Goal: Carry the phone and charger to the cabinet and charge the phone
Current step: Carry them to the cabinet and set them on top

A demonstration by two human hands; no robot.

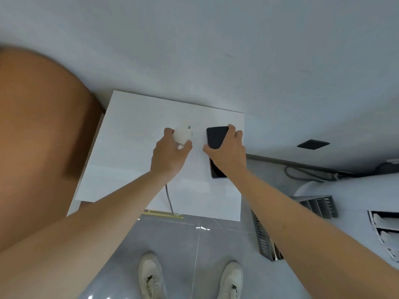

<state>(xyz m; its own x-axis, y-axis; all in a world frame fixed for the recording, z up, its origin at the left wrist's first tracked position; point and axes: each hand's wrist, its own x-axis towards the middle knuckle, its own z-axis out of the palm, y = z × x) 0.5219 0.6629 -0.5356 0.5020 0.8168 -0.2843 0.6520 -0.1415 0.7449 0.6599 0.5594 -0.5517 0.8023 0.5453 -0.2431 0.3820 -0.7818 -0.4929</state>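
Note:
A white cabinet top [129, 152] stands against the wall in front of me. My left hand [170, 154] grips a white charger plug [183, 135] over the cabinet's middle, its metal prongs pointing away. The charger's grey cable [169, 199] trails back from under my wrist over the cabinet's front edge. My right hand [226, 156] is closed on a black phone [216, 138], screen up, just to the right of the plug. The phone lies flat near the cabinet's right edge; whether it rests on the top I cannot tell.
A brown wooden surface [38, 137] fills the left side. A dark wall socket [313, 144] sits on the wall to the right. A white appliance with grey vents [319, 206] and cables stands at the right. Grey tiled floor and my two white shoes [151, 275] lie below.

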